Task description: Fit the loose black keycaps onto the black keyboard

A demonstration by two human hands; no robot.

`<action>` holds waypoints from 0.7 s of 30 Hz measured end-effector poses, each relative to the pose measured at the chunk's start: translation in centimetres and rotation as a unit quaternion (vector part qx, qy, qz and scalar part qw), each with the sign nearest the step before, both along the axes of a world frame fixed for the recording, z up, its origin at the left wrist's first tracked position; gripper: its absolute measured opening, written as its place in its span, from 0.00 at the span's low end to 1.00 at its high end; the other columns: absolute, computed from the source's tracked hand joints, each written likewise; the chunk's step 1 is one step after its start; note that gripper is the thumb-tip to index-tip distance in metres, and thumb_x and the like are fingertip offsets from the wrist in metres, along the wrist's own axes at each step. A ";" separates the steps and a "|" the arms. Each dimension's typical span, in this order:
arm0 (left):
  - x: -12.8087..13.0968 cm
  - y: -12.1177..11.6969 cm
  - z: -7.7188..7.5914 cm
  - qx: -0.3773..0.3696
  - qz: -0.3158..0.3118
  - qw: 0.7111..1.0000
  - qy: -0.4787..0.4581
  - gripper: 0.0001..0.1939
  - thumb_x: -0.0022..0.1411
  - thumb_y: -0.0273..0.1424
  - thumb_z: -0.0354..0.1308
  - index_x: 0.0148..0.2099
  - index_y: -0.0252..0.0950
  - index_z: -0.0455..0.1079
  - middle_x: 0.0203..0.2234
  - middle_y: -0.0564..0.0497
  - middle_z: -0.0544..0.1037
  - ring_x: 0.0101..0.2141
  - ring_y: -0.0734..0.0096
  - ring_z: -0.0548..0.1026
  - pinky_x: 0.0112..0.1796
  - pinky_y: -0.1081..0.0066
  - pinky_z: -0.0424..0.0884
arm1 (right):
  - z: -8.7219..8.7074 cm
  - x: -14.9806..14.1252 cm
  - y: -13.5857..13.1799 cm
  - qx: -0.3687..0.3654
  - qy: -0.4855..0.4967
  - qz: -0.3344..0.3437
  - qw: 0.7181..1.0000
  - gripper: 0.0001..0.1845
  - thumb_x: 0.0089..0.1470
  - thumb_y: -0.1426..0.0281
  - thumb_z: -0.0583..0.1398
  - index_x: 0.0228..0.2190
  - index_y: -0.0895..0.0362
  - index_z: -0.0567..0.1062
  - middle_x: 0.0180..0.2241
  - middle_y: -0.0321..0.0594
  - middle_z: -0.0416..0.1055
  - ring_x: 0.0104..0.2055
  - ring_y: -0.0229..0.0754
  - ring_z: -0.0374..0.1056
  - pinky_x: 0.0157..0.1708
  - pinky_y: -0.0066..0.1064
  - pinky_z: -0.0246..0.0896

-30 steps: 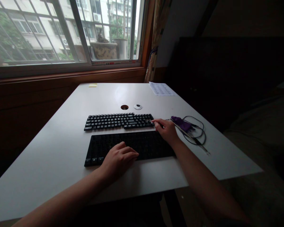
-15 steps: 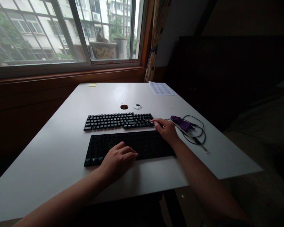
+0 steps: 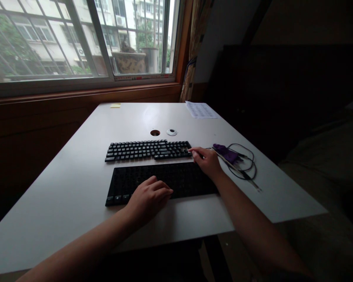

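A black keyboard base [image 3: 182, 184] lies on the white table, with a few keycaps [image 3: 117, 198] seated at its front left corner. Behind it, loose black keycaps [image 3: 132, 150] are laid out in keyboard-like rows. My left hand [image 3: 151, 194] rests over the base's front edge, fingers curled and pressed together; what they hold, if anything, is hidden. At the right end of the rows, my right hand [image 3: 206, 159] reaches across the base. Its thumb and index finger close on a keycap at the edge of the layout, partly hidden by the fingers.
To the right lie a purple cloth [image 3: 226, 153], a dark looped cable [image 3: 254, 168] and a thin long tool [image 3: 247, 178]. Farther back are a cable hole [image 3: 155, 133], its round cover [image 3: 171, 132], printed paper [image 3: 201, 110] and a yellow note [image 3: 115, 105]. A window is beyond.
The view has shifted very slightly. Both hands keep nearly the same place and pose, and the keycaps and base look unmoved.
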State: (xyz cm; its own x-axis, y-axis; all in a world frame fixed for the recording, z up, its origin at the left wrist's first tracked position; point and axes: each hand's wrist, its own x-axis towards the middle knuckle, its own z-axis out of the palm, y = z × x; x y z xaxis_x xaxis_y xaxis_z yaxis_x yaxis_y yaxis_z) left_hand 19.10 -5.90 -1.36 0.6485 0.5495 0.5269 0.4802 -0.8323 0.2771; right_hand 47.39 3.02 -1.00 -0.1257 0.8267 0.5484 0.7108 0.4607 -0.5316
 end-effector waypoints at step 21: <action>-0.1 0.0 0.4 0.014 -0.006 0.998 0.058 0.08 0.69 0.27 0.56 0.44 0.38 0.77 0.37 0.49 0.81 0.34 0.68 0.71 0.36 0.67 0.71 | -0.1 0.0 0.0 -0.003 0.000 -0.002 1.000 0.14 0.61 0.66 0.57 0.39 0.55 0.83 0.27 0.37 0.79 0.26 0.39 0.70 0.30 0.30 0.59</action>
